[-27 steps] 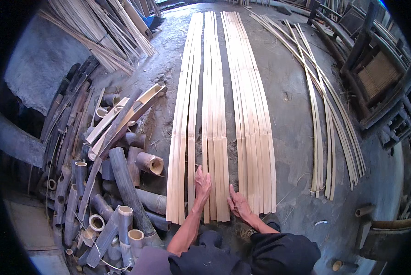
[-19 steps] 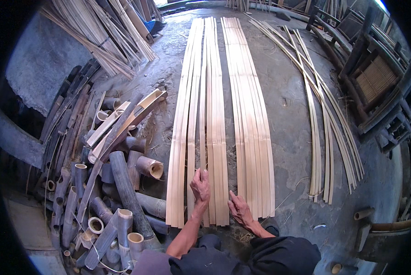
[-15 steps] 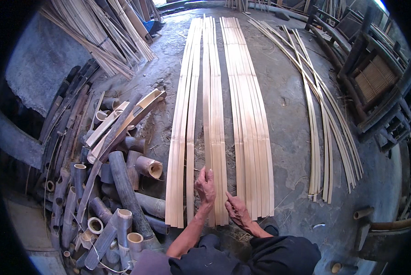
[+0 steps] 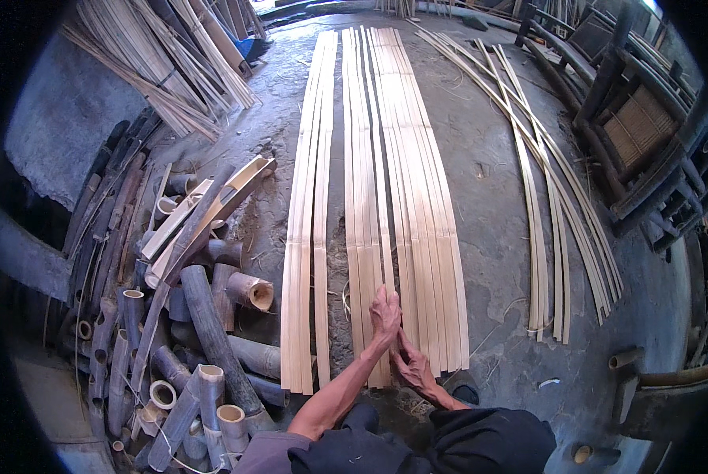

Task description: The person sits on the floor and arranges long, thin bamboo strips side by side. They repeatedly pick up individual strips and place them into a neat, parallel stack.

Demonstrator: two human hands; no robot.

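Long pale bamboo strips lie side by side on the floor, running away from me. My left hand (image 4: 385, 317) is closed in a pinch on one narrow bamboo strip (image 4: 383, 213), near its close end. Just below and to the right, my right hand (image 4: 414, 368) is curled against the near ends; what its fingertips hold is hidden. The held strip lies between a middle group of strips (image 4: 361, 237) and a wider right group (image 4: 429, 261). A separate left group (image 4: 298, 300) lies apart from these, across a gap of bare floor.
Cut bamboo tubes and split pieces (image 4: 220, 332) are heaped on the left. Loose thin strips (image 4: 555, 205) cross on the floor to the right. A dark bamboo bench (image 4: 646, 134) stands at far right, and a bundle of strips (image 4: 156, 71) leans at far left.
My left hand has moved right with a strip, from the left side of the middle group to its right side. My right hand has shifted slightly; both hands are now close together.
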